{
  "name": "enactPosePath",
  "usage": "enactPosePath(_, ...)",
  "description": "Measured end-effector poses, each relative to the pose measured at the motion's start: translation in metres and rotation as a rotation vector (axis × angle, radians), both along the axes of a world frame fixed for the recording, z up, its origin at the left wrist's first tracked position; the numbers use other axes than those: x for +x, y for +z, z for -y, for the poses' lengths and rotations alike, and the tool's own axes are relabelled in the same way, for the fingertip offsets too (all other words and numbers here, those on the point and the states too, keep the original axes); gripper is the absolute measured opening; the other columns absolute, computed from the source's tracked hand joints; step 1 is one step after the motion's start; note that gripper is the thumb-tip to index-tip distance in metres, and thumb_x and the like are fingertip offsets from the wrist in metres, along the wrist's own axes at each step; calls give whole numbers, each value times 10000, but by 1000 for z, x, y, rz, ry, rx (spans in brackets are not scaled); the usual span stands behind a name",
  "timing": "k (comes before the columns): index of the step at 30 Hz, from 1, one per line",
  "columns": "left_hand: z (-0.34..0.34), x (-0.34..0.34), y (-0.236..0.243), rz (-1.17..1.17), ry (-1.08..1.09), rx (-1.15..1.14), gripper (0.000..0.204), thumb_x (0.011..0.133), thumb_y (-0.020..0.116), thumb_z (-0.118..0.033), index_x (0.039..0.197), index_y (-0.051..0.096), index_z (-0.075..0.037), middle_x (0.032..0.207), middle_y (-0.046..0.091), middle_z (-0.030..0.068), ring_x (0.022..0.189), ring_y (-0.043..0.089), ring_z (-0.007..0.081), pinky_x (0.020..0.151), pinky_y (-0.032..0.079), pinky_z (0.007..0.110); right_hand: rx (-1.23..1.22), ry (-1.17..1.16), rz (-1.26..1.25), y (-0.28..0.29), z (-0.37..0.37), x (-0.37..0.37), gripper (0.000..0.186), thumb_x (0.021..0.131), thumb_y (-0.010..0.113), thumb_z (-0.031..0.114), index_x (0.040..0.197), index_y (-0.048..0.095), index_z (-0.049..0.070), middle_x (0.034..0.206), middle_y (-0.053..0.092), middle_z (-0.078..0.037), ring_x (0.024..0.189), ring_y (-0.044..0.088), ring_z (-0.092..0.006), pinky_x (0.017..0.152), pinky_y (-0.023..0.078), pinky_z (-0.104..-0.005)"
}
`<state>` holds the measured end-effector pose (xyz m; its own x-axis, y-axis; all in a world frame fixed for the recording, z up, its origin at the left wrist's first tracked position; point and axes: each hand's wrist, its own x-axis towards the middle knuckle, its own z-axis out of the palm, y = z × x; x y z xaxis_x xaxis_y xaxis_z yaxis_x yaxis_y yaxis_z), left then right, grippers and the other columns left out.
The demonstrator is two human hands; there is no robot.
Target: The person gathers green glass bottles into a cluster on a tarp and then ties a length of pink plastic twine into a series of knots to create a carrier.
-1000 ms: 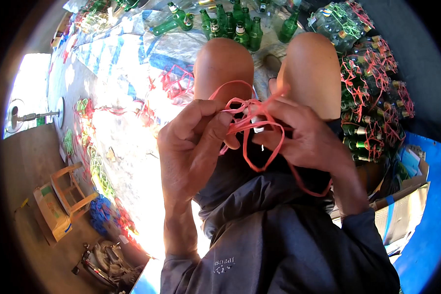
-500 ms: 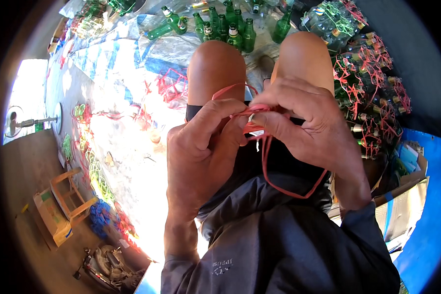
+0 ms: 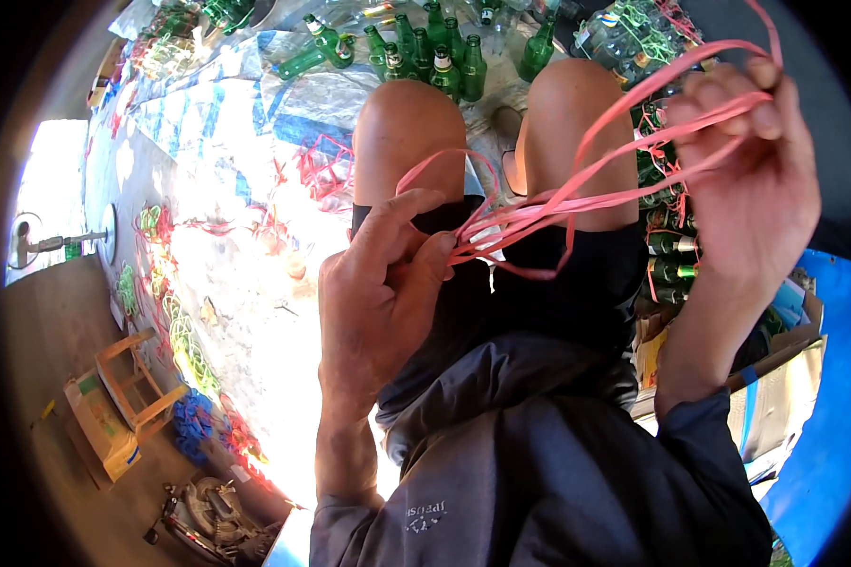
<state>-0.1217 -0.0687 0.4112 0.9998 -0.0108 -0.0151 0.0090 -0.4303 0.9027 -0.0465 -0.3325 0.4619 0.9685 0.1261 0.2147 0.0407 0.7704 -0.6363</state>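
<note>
Several strands of pink plastic twine (image 3: pixel 525 219) stretch between my two hands, above my lap. My left hand (image 3: pixel 383 283) pinches the gathered end of the strands between thumb and forefinger; a loose loop rises over my left knee. Up at the right, my right hand (image 3: pixel 752 170) is raised with its fingers curled round the strands. One end of the twine stands up beyond those fingertips. Whether the strands are knotted where my left fingers pinch them is hidden.
Green glass bottles (image 3: pixel 435 57) stand beyond my knees, and netted bottle bundles (image 3: pixel 667 236) are piled on the right. Pink twine netting (image 3: pixel 326 170) lies on the sheet. A wooden stool (image 3: pixel 137 383) and blue twine (image 3: pixel 194 416) are at left, a cardboard box (image 3: pixel 785 397) at right.
My right hand has pulled away from my left, up and to the right, drawing the twine strands out long. The left hand keeps its pinch in nearly the same place.
</note>
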Motion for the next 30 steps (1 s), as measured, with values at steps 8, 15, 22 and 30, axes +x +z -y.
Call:
enactPosePath(8, -4, -1, -8, 107, -52, 2, 225, 913, 678, -18, 1137, 655, 1, 890, 720, 139, 804, 714, 174, 737, 542, 288, 74, 249, 172, 21, 60, 3, 182, 1054, 454, 103, 1171, 493, -31, 822, 372, 11, 748, 337, -104, 715, 346, -275)
enactPosePath(15, -28, -7, -29, 277, 85, -1, 294, 871, 661, 51, 1157, 667, -17, 1100, 686, 121, 1013, 659, 231, 887, 515, 343, 21, -4, 114, 30, 99, -17, 90, 1008, 512, 32, 1067, 495, -34, 848, 412, -30, 644, 315, -102, 599, 306, -267)
enactPosePath(22, -40, -11, -47, 253, 18, 227, 353, 874, 609, 65, 1206, 666, -38, 1231, 648, 155, 1153, 612, 294, 974, 494, 391, -169, -44, 185, 35, 146, -11, 219, 1012, 614, 191, 1171, 684, 57, 846, 652, -26, 503, 308, -66, 409, 229, -239)
enactPosePath(30, -42, -10, -54, 371, 87, 400, 132, 843, 681, 53, 958, 681, -12, 1044, 659, 135, 964, 647, 291, 806, 526, 377, -137, -363, 100, 31, 209, -18, 186, 1025, 488, 70, 1072, 548, -99, 800, 448, -62, 577, 293, -114, 567, 281, -276)
